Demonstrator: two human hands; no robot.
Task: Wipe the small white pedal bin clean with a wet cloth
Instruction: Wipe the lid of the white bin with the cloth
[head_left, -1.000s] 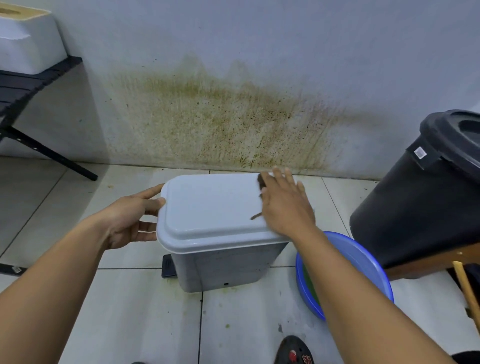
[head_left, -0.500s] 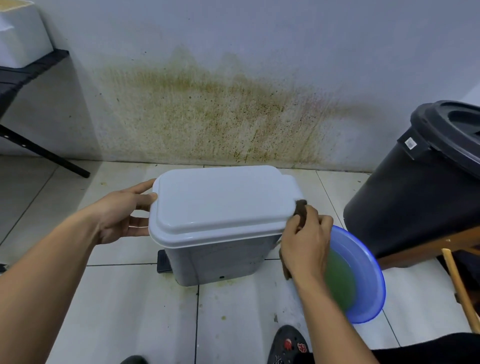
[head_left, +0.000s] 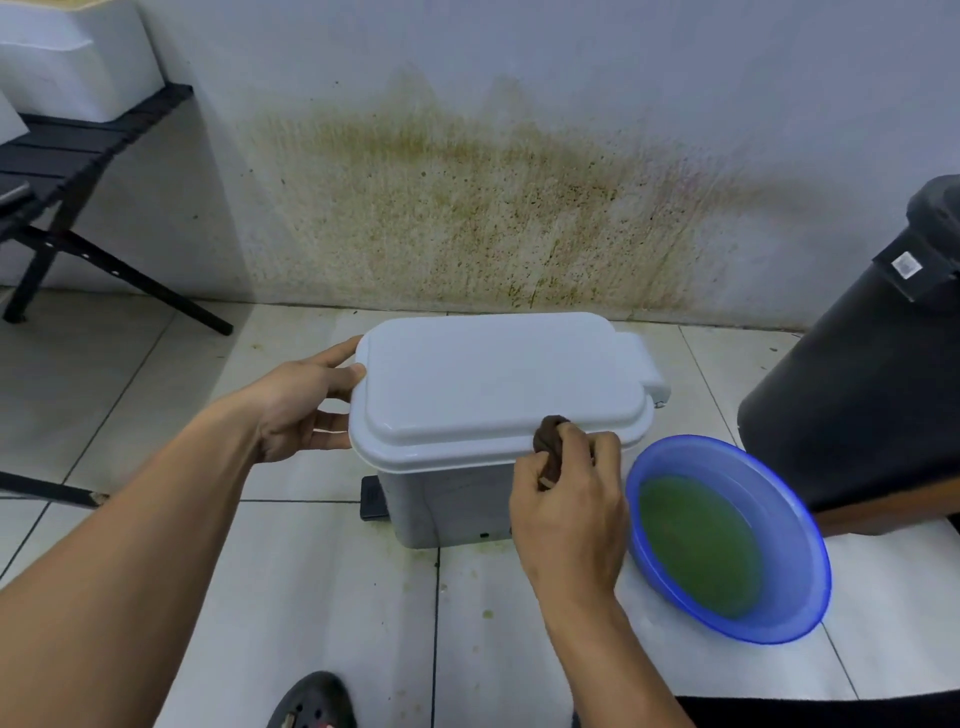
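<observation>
The small white pedal bin (head_left: 488, 384) stands on the tiled floor in front of the stained wall, its lid down and its black pedal (head_left: 373, 498) at the lower left. My left hand (head_left: 301, 402) holds the lid's left edge, thumb on top and fingers under the rim. My right hand (head_left: 569, 499) grips a bunched dark brown cloth (head_left: 550, 441) and presses it against the near rim of the lid, towards its right end.
A blue basin (head_left: 800, 530) of greenish water sits on the floor just right of the bin. A large black bin (head_left: 862, 395) stands at the right. At the far left a black folding rack (head_left: 78, 156) carries a white box (head_left: 72, 62). A dark shoe (head_left: 311, 701) shows at the bottom.
My right hand went from lying flat on the lid's far right top, over the right edge, to the lid's near rim, now gripping the cloth bunched. The left hand stayed on the left edge.
</observation>
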